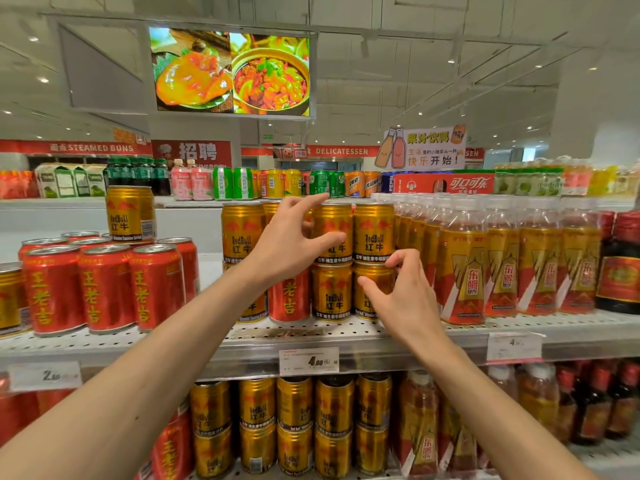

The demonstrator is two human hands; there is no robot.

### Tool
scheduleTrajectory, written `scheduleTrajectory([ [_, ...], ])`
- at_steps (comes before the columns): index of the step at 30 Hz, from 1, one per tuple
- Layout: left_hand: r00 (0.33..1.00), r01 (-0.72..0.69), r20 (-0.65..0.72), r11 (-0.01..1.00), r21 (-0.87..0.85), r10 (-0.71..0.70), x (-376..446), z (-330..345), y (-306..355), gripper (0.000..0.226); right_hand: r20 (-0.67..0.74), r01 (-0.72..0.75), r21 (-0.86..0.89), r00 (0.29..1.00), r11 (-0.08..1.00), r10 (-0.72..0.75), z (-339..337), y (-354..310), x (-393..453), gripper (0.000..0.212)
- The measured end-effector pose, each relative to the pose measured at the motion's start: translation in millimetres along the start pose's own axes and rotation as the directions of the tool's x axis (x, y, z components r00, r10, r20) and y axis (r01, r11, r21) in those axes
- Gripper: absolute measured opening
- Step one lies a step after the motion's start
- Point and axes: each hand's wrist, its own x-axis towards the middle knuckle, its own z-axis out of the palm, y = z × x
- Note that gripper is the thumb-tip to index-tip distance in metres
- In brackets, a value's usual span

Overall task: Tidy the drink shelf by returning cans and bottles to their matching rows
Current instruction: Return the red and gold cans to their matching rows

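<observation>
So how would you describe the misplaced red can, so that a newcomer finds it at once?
Look at the shelf at hand height, above the price tag. In the block of gold cans at its middle, the red can stands in the bottom layer, just under the left hand. It is the only red one among the gold.

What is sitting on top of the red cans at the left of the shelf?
One gold Red Bull can stands upright on the back rows of the red cans, away from the other Red Bull stacks. Its base, and exactly which lids carry it, are hidden by the front cans.
</observation>
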Motion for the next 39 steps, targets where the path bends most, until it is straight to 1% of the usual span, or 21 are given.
scheduleTrajectory([
  [3,1.0,-0.022,-0.016,0.999,0.042,0.022,-1,1,-1,0.078,0.006,0.009,0.02,1.0,1.0,-0.009,1,2,2,0.044],
  [9,1.0,-0.015,-0.01,1.0,0.002,0.015,1,4,-8,0.082,0.018,0.013,0.057,1.0,0.998,-0.014,0,6,2,0.046],
  [13,0.999,-0.024,-0.033,0.999,0.034,0.025,-3,6,-11,0.085,0.023,0.019,0.055,1.0,0.998,-0.02,-2,6,1,0.046],
  [16,0.998,-0.029,-0.057,0.998,0.047,0.032,-10,6,-11,0.084,0.041,0.014,0.076,0.999,0.997,-0.018,-5,8,1,0.048],
  [18,0.995,-0.048,-0.081,0.997,0.053,0.053,-18,2,-13,0.078,0.039,0.02,0.08,0.999,0.997,-0.023,-8,11,2,0.046],
  [20,0.993,-0.062,-0.102,0.997,0.044,0.066,-31,-5,-17,0.07,0.012,0.06,0.046,0.998,0.997,-0.061,-12,12,-1,0.041],
  [24,0.99,-0.086,-0.109,0.996,0.03,0.089,-63,-24,-34,0.048,-0.104,0.229,-0.121,0.965,0.966,-0.242,-15,16,-12,0.03],
  [25,0.99,-0.086,-0.112,0.996,0.027,0.088,-72,-28,-39,0.043,-0.097,0.267,-0.145,0.954,0.953,-0.282,-14,15,-16,0.026],
  [27,0.99,-0.064,-0.125,0.998,0.028,0.067,-88,-34,-50,0.036,-0.04,0.338,-0.163,0.937,0.927,-0.348,-9,9,-23,0.019],
  [30,0.989,0.025,-0.149,0.999,0.037,-0.02,-112,-37,-68,0.029,0.046,0.441,-0.16,0.897,0.883,-0.44,8,-8,-29,0.013],
  [32,0.987,0.079,-0.148,0.993,0.082,-0.066,-127,-37,-83,0.026,0.079,0.495,-0.157,0.869,0.855,-0.488,22,-23,-29,0.014],
  [35,0.981,0.104,-0.178,0.983,0.154,-0.076,-142,-39,-98,0.023,0.056,0.554,-0.171,0.831,0.815,-0.553,40,-49,-23,0.024],
  [37,0.979,0.107,-0.189,0.983,0.146,-0.079,-146,-40,-101,0.021,0.034,0.57,-0.187,0.818,0.8,-0.575,46,-65,-15,0.031],
  [39,0.978,0.118,-0.183,0.987,0.105,-0.097,-147,-41,-102,0.019,0.048,0.563,-0.215,0.822,0.798,-0.567,50,-76,-8,0.038],
])
